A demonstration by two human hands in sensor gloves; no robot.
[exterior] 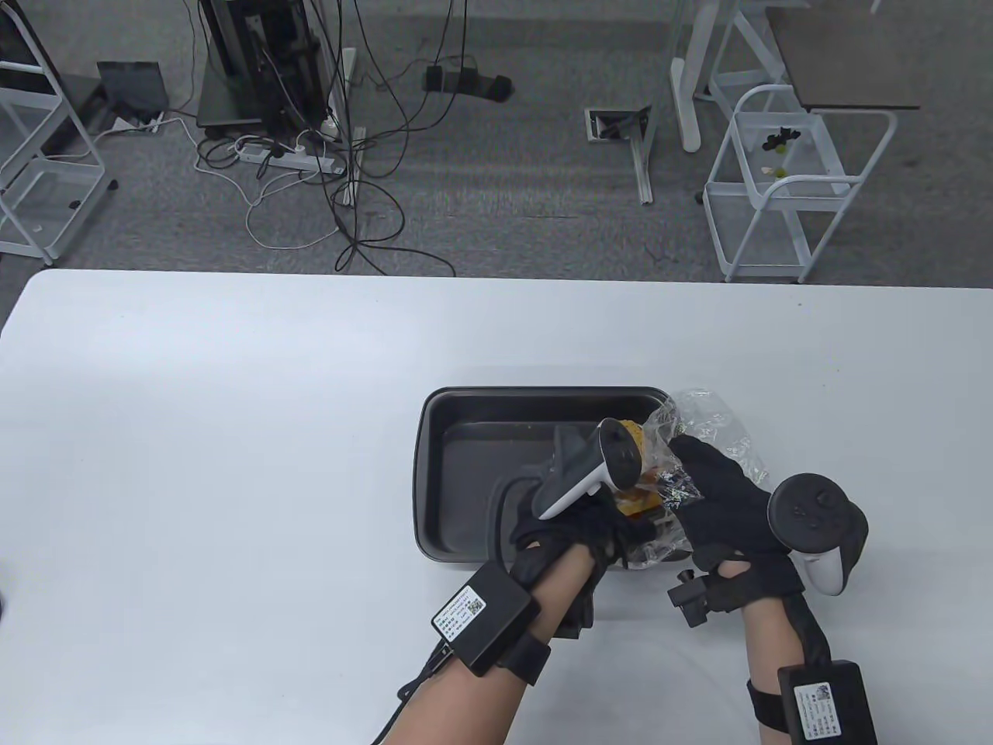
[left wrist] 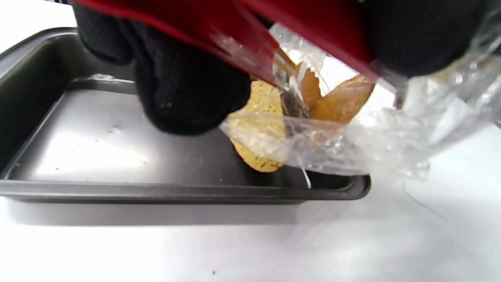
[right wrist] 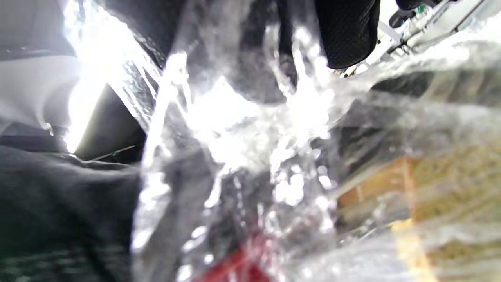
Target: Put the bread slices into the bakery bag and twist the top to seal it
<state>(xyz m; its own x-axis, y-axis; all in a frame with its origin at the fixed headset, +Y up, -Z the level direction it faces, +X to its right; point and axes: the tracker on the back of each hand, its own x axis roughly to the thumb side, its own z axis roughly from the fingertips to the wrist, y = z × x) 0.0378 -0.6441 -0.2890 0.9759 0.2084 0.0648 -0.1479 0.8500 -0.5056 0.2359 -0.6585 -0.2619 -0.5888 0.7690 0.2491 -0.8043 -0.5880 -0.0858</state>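
Bread slices [left wrist: 263,129] inside clear bakery bag [exterior: 702,431], lifted over right end of dark tray [exterior: 458,434] near desk's [exterior: 233,427] front edge; gripped by left hand [exterior: 574,528] and right hand [exterior: 717,500].

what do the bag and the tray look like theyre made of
Bag: thin clear plastic film, judging by its crinkles, glare and the bread showing through.
Tray: probably dark coated metal, smooth with a dull sheen and a rolled rim.

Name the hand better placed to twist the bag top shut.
Right, probably. The right hand already grips the bag near its crumpled mouth, while the left hand holds the bread end over the tray.
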